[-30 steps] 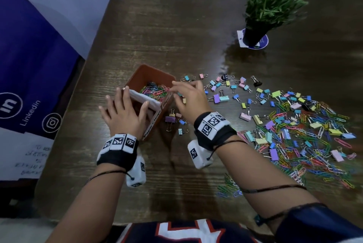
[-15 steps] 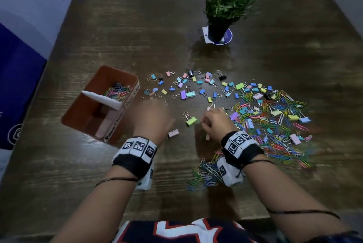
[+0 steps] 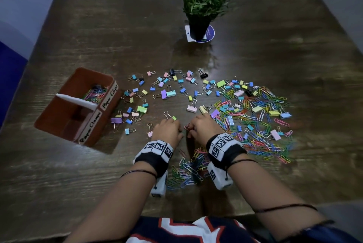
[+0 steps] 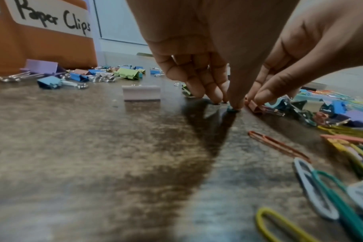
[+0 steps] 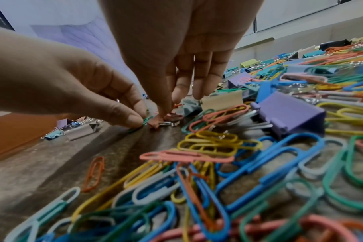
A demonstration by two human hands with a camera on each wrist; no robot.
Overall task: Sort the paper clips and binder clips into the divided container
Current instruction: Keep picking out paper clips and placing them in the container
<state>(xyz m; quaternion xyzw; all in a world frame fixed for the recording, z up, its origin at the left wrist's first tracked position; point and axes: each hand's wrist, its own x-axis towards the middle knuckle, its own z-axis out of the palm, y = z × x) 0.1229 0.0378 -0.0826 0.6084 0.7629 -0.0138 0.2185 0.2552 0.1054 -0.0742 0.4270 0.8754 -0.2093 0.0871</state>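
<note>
You've barely dented it: your left hand [image 3: 169, 130] pinches a green paper clip [image 5: 146, 120], right hand [image 3: 202, 127] a small binder clip [image 4: 256, 106], container [image 3: 59, 121] far left, most clips on the counter [image 3: 255, 27].

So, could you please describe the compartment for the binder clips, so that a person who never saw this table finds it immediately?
On the wooden table, left of the scattered clips, stands a brown box split by a white divider. Take the near compartment, on the person's side. Its label reads "Paper Clamps", and unlike the far one, it shows no coloured paper clips.
</note>
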